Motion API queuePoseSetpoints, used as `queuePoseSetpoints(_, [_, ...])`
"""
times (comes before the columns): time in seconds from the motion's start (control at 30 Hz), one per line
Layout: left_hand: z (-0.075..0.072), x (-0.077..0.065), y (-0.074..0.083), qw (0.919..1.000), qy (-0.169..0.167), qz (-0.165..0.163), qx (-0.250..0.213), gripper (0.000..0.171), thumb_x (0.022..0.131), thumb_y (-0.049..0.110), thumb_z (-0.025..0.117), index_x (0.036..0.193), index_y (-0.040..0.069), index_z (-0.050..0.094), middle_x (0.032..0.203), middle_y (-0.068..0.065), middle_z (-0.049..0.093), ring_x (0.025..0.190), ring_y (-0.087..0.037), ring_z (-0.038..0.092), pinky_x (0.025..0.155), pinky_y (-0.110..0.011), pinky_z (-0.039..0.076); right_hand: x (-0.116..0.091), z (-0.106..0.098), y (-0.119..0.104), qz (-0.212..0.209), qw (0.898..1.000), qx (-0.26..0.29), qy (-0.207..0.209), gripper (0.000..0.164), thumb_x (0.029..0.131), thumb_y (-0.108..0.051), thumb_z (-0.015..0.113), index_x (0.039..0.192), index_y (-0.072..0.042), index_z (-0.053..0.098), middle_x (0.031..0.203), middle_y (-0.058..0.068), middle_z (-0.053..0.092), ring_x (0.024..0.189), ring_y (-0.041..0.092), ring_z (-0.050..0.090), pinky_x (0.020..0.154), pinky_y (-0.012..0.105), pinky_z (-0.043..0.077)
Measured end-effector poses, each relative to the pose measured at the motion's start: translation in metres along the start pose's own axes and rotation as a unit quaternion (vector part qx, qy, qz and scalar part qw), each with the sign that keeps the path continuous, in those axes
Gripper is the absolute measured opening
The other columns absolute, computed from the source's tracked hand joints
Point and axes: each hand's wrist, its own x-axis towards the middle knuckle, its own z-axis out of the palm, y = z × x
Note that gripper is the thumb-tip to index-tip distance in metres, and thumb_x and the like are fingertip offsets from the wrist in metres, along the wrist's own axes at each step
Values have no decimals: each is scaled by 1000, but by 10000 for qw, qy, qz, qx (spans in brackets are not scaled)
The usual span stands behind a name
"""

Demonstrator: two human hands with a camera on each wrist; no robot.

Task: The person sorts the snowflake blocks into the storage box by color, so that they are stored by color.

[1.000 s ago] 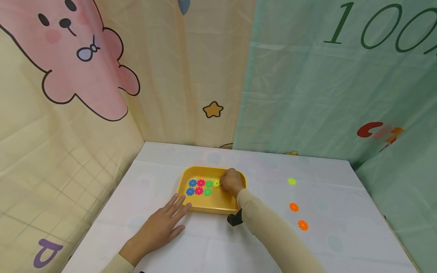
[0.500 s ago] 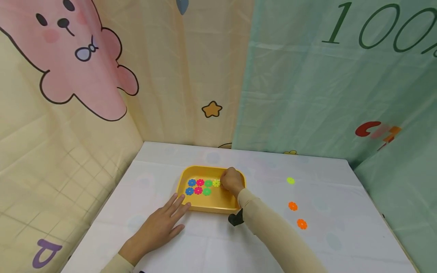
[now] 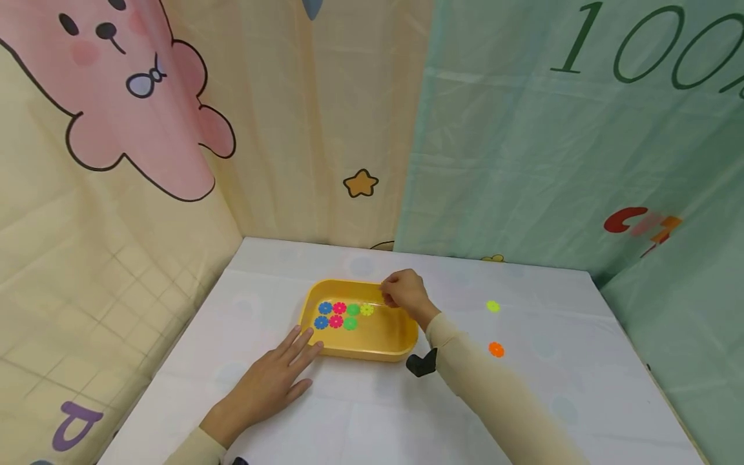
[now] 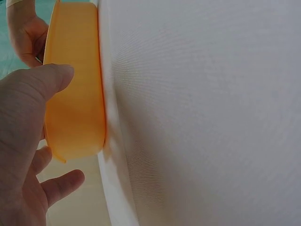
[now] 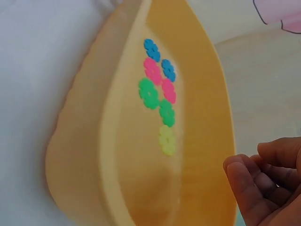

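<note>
A yellow tray point(image 3: 366, 354) lies on the table, with small flower-shaped discs in two rows at its left and middle. Two are blue point(image 3: 325, 308), two pink point(image 3: 336, 321), two green point(image 3: 350, 323) and one yellow point(image 3: 367, 310). My left hand point(image 3: 270, 381) rests its spread, straight fingers at the tray's near left corner; the left wrist view has its thumb point(image 4: 59, 77) against the tray's side. Over the tray's far right rim hovers my right hand point(image 3: 405, 294). Its fingers are loosely bent, and the right wrist view shows nothing between thumb and fingertips.
On the white table point(image 3: 558, 413), right of the tray, lie a yellow-green disc point(image 3: 493, 306) and an orange disc point(image 3: 496, 349). Printed curtains point(image 3: 314, 129) hang behind and beside the table. A dark strap end point(image 3: 421, 363) hangs from the right sleeve.
My right hand has lifted off the tray floor beside the yellow disc and moved up and slightly right. The right sleeve now covers where a second orange disc lay. My left hand stays put.
</note>
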Motion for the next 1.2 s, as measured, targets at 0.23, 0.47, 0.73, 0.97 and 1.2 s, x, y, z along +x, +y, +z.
queuePoseSetpoints(0.23, [-1,1,2,10000,35,-30,9,71,88,37,79,149,16,53,157,-14,46,147,-37,39,84,-48,60,2,-54,7,12,9995,300,76,23,99,-17,66,111,2,72,96,15,70,77,23,69,72,30,62])
queuePoseSetpoints(0.47, [2,-1,0,9998,184,22,63,73,86,38,81,150,16,52,157,-14,46,147,-37,38,82,-48,60,-1,-107,33,48,9994,183,306,30,101,-20,63,120,3,67,106,16,67,79,21,69,73,28,61])
queuePoseSetpoints(0.73, [3,0,-1,9997,228,62,40,74,85,36,82,149,15,52,157,-14,46,146,-37,39,81,-48,60,-7,-154,67,159,9983,42,567,34,101,-19,61,125,5,63,121,23,64,78,17,69,72,26,61])
queuePoseSetpoints(0.97, [2,1,0,9996,272,74,-46,74,84,34,83,149,15,53,156,-15,47,146,-38,40,81,-50,60,-9,-183,94,544,9947,-115,869,39,101,-21,61,131,5,59,128,23,60,80,17,66,71,24,60])
queuePoseSetpoints(1.2, [1,2,2,9995,308,88,-27,73,85,34,82,149,14,53,156,-16,47,146,-39,40,83,-48,60,-9,-197,122,1067,9888,-143,1033,43,102,-22,60,134,6,57,129,24,58,79,15,63,69,22,59])
